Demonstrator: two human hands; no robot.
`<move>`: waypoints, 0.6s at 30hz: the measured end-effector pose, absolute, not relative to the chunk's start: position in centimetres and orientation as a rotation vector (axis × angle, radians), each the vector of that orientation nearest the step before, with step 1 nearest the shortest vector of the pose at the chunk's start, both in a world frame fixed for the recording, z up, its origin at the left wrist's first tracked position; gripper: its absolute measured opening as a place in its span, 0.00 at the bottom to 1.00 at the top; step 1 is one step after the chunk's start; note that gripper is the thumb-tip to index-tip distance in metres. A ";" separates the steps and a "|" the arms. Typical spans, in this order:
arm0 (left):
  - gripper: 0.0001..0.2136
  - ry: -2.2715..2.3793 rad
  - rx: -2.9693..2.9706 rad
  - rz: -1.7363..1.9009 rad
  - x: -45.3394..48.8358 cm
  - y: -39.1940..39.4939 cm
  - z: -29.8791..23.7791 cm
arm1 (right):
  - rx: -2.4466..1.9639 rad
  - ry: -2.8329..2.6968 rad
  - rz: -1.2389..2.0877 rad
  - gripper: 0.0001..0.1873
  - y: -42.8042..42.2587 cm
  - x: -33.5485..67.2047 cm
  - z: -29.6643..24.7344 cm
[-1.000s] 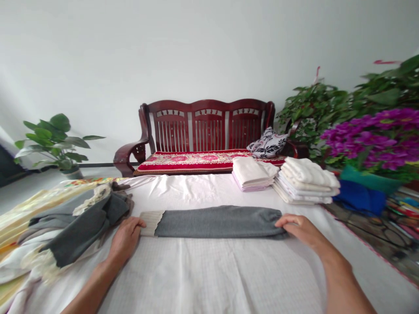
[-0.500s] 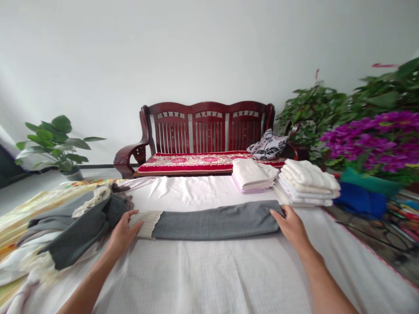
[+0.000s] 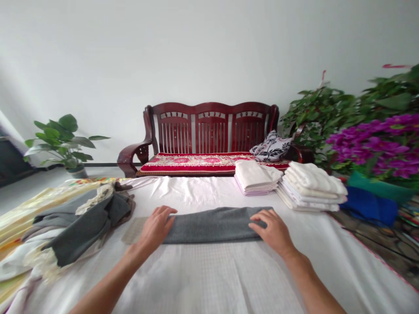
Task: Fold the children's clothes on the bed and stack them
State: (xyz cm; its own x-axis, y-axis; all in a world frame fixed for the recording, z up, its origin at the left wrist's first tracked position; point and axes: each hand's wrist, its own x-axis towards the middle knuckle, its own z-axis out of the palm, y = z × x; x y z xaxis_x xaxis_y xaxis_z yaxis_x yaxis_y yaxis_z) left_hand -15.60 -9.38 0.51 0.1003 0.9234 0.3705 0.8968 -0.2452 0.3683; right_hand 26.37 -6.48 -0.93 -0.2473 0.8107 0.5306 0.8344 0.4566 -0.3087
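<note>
A grey garment (image 3: 212, 226), folded into a long strip with a cream ribbed band (image 3: 132, 230) at its left end, lies across the white-covered surface in front of me. My left hand (image 3: 157, 226) rests over the strip beside the ribbed band, its fingers loosely curved and its thumb apart from them. At the strip's right end, my right hand (image 3: 273, 229) touches the grey cloth with thumb and forefinger bent and a gap between them. What kind of garment this is cannot be made out.
Folded white cloths (image 3: 253, 176) and a taller folded stack (image 3: 312, 185) stand at the back right. Rumpled grey and cream clothes (image 3: 88, 222) lie left. Behind is a wooden bench (image 3: 209, 135) with a patterned cushion (image 3: 271, 146). Purple flowers (image 3: 376, 144) stand right.
Both hands have moved inward from the garment's two ends, the left one going right past the ribbed band. The grip at the ends is released, and the strip lies on the white cover.
</note>
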 end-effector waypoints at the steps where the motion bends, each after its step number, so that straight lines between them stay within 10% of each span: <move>1: 0.13 1.789 2.297 0.820 -13.8 -8.5 0.6 | -1.312 -2.141 0.017 0.04 -6.8 25.4 -0.8; 18: 0.19 1.620 2.399 0.152 -1.8 -1.9 2.1 | -1.106 -2.269 0.542 0.09 -7.6 23.1 -0.7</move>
State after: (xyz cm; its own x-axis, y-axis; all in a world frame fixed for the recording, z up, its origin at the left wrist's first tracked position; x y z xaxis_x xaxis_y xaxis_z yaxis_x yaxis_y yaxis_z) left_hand -1.80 -1.92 2.05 0.3792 0.9240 -0.0488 0.8987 -0.3552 0.2573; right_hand 23.11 -7.58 -0.72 -0.5085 0.8069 0.3005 0.5838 0.5796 -0.5685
